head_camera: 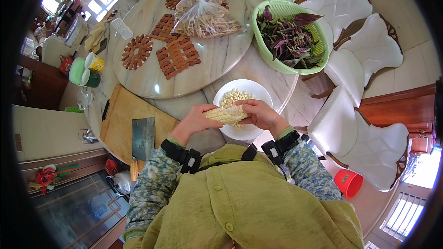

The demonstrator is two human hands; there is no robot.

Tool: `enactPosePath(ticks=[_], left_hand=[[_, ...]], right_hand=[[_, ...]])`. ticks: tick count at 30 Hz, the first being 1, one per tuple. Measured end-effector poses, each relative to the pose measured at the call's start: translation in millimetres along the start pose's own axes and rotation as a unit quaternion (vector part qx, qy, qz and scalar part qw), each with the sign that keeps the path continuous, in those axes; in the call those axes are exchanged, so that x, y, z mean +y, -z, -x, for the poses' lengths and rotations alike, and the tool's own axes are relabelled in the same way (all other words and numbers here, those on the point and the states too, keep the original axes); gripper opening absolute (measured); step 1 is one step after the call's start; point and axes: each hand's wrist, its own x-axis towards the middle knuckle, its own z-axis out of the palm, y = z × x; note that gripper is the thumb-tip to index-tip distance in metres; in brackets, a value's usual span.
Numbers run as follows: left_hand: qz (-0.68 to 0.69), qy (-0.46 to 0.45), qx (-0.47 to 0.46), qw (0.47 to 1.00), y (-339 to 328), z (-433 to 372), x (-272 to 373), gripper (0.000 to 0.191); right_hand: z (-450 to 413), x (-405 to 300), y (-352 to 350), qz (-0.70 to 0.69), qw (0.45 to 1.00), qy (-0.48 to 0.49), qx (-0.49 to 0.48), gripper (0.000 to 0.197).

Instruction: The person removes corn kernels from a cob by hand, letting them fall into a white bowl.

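Note:
Both my hands hold one pale corn cob level over a white bowl. My left hand grips the cob's left end, where rows of kernels still show. At the other end, my right hand has its fingers and thumb around a part that looks stripped of kernels. Loose corn kernels lie in the bowl beneath, partly hidden by the cob and my hands.
Left of the bowl, a cleaver lies on a wooden cutting board. A green basket of purple-green leaves stands at the right table edge. On the round turntable are wooden trivets and a plastic bag of dried strips. White chairs stand right.

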Motion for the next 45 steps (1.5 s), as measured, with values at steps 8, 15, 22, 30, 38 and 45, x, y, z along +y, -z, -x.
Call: enactPosePath(ticks=[8,15,22,30,38,45], left_hand=[[0.021,0.023,-0.016,0.999,2.6,3.5,2.6,0.053],[-0.020,-0.027,0.017,0.999,-4.5,-1.2,-5.1,0.054],[-0.124,-0.077,0.034,0.989,-6.8,-4.2,-4.8,0.057],[-0.329,-0.131,0.054,0.934,-14.4,1.9,17.2,0.059],[-0.375,-0.174,0.092,0.906,-15.6,-3.7,0.5,0.055],[-0.366,-0.198,0.109,0.903,-13.1,-6.4,-0.4,0.046]], right_hand=[[-2.0,3.6,-2.2,0.082,0.996,0.020,0.023,0.029],[-5.5,6.1,-3.7,0.103,0.991,0.030,0.084,0.026],[-8.1,10.1,-8.3,0.135,0.980,0.044,0.138,0.024],[-8.1,7.2,-17.7,0.151,0.968,0.009,0.200,0.026],[4.3,-3.5,1.4,0.000,0.999,-0.020,0.040,0.026],[7.2,1.4,-3.0,0.042,0.999,-0.002,-0.019,0.033]])
